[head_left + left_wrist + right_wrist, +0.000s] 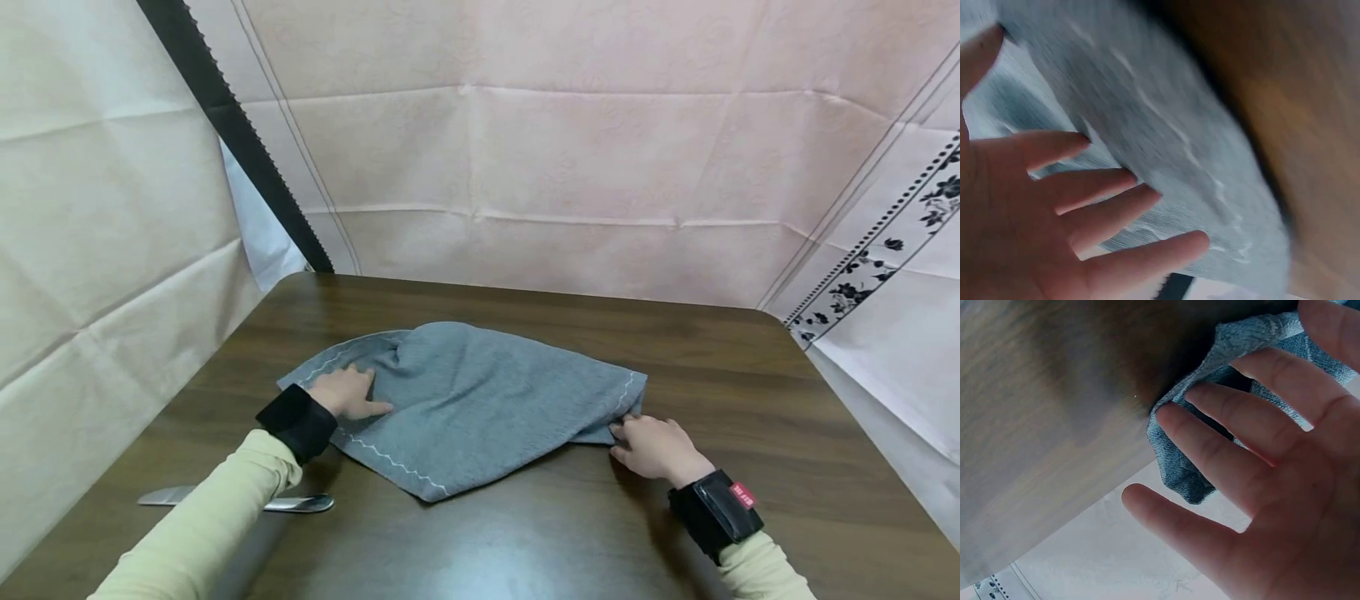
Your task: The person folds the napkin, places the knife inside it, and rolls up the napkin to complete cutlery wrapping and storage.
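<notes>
Grip, head view: loose on both sides; left hand (348, 393) lies with fingers spread on the grey-blue cloth (480, 400), right hand (656, 447) touches the cloth's right end with its fingertips.
Cloth's place: on the brown table (375, 554), between the two hands.
Cloth's long axis: left to right, roughly along the far table edge.
Cloth's corners: one points left beyond the left hand, one right above the right fingertips, one toward the near side of the table.
White stitching (391, 459): zigzags beside the near-pointing corner, the left edge and the right corner.
Lower layer: shows under the right end; how far it reaches beneath is hidden.
Knife (300, 504): lies left of the cloth, its middle hidden by the left sleeve (217, 517).
Forearms: cut off at the lower frame edge.
Left wrist view: fingers extended, fingertips at a fold of cloth; the cloth's curved edge slants down to the right, blurred; the thumb is partly cut off.
Right wrist view: fingers nearly straight and parted against the cloth's rim, a dark hollow behind them; the thumb is cut off at upper right, and what lies beneath it is hard to make out.
</notes>
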Tool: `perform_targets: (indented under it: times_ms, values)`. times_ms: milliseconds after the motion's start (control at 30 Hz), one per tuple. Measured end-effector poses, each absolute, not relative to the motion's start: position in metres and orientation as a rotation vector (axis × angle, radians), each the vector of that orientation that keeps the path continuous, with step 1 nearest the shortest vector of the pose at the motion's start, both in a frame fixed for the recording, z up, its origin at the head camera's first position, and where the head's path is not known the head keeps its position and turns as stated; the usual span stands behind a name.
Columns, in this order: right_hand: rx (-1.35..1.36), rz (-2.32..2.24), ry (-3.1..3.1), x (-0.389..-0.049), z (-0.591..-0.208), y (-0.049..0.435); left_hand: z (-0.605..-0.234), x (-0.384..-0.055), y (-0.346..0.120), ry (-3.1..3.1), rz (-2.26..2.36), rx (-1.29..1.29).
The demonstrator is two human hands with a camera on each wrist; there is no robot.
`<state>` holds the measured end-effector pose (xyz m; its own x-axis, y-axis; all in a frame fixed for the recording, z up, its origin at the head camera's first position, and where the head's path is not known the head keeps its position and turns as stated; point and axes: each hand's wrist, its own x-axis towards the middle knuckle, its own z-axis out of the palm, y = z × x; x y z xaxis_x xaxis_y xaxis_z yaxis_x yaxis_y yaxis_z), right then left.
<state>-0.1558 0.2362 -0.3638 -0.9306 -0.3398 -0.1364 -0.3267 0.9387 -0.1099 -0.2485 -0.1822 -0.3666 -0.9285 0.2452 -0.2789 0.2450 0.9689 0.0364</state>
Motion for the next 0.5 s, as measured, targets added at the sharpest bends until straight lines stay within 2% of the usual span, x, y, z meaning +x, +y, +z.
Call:
perform_targets:
  times_ms: [267,500]
  values:
    - [-0.512,-0.121,2.966,-0.155,-0.365,0.236,-0.364,-0.270,-0.200,2.755,0.072,0.413]
    - [-0.550,-0.131,3.037,-0.161,-0.367,0.232,-0.365,-0.276,-0.201,2.743,0.107,0.448]
